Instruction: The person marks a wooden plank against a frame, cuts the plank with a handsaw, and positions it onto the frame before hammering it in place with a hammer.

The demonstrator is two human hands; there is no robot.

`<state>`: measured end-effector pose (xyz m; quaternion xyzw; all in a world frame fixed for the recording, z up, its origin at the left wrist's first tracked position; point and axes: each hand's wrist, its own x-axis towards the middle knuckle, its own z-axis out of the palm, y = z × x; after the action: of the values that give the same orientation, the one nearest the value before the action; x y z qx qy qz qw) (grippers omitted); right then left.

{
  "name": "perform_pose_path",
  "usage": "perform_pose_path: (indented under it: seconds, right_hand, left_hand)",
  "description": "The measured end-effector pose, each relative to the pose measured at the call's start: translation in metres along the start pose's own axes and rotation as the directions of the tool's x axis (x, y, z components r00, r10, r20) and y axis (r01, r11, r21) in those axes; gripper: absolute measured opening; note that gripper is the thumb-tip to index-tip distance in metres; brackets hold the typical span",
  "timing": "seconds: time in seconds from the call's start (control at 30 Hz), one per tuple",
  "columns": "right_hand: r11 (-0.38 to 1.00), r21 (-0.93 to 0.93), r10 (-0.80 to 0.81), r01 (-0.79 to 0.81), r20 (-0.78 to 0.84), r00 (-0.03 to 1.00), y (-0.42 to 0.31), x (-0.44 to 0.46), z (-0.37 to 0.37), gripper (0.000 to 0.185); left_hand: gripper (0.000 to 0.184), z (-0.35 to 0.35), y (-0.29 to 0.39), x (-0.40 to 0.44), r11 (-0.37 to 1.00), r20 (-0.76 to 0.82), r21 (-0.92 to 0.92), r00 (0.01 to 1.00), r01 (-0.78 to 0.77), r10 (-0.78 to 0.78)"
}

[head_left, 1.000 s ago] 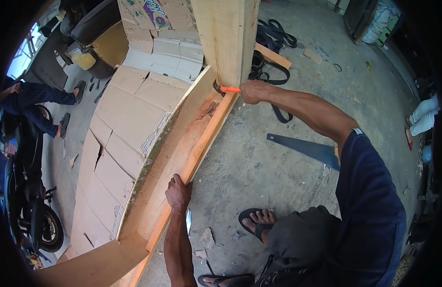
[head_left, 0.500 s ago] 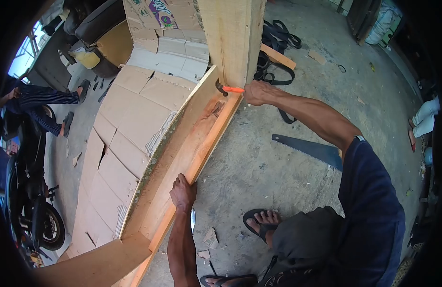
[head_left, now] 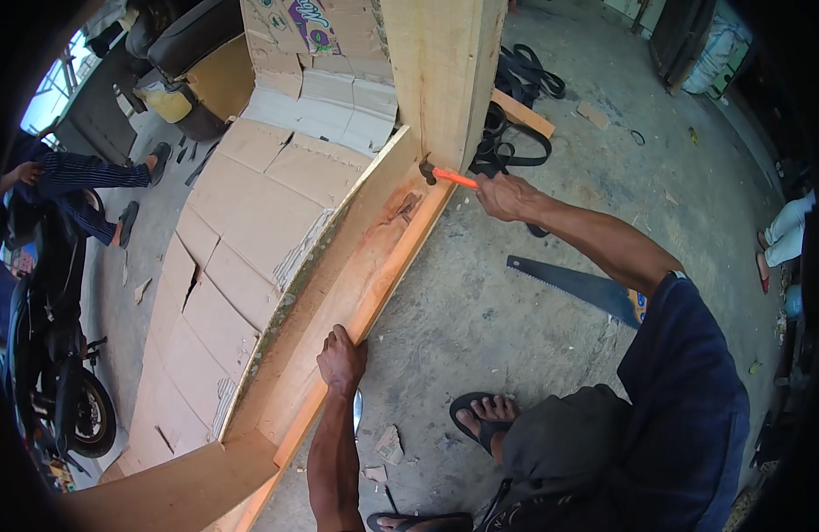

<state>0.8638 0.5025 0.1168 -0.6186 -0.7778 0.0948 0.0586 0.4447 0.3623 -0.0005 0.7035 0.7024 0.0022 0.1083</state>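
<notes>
My right hand (head_left: 509, 197) is closed around the orange handle of a claw hammer (head_left: 454, 177). The hammer's dark head is at the inner corner where a long wooden frame (head_left: 399, 257) meets a thick upright wooden post (head_left: 440, 80). I cannot tell whether the head touches the wood. Lower down, my left hand (head_left: 343, 362) is wrapped over the near rail of the frame, its fingers curled to the inner side. Reddish marks show on the board inside the frame, near the corner.
Cardboard sheets (head_left: 236, 222) lie left of the frame. A handsaw (head_left: 573, 288) and black straps (head_left: 516, 142) are on the concrete floor to the right. A motorcycle (head_left: 59, 355) and a person in striped trousers (head_left: 90, 182) are at left; another person's legs (head_left: 786, 230) show at right.
My right hand and the hammer have shifted right and toward me, and more of the orange handle shows. My left hand keeps its hold on the rail. The view has shifted slightly.
</notes>
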Motion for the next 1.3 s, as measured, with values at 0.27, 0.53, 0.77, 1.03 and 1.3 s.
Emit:
perform_pose_path:
  seconds: [0.27, 0.53, 0.77, 1.03, 1.3]
  right_hand:
    - [0.998, -0.041, 0.051, -0.046, 0.137, 0.989, 0.011, 0.011, -0.019, 0.038]
    - [0.986, 0.029, 0.158, -0.162, 0.111, 0.981, -0.005, -0.016, -0.008, 0.038]
    - [0.480, 0.711, 0.391, -0.515, 0.352, 0.850, -0.084, -0.159, 0.093, 0.039]
    - [0.157, 0.714, 0.167, -0.682, 0.662, 0.731, -0.135, -0.238, 0.180, 0.038]
    - [0.500, 0.611, 0.199, -0.614, 0.609, 0.768, -0.144, -0.205, 0.194, 0.036]
  left_hand:
    - [0.047, 0.003, 0.002, 0.005, 1.000, -0.012, 0.003, 0.999, -0.030, 0.030]
    - [0.047, 0.000, 0.007, 0.002, 1.000, -0.032, 0.017, 0.999, -0.021, 0.021]
    - [0.044, 0.002, 0.002, -0.001, 0.998, -0.080, -0.018, 0.995, -0.064, 0.063]
    - [0.031, -0.027, -0.072, -0.117, 0.956, -0.203, -0.131, 0.951, -0.264, 0.235]
    - [0.019, 0.043, -0.176, -0.315, 0.805, 0.117, -0.282, 0.852, 0.522, -0.511]
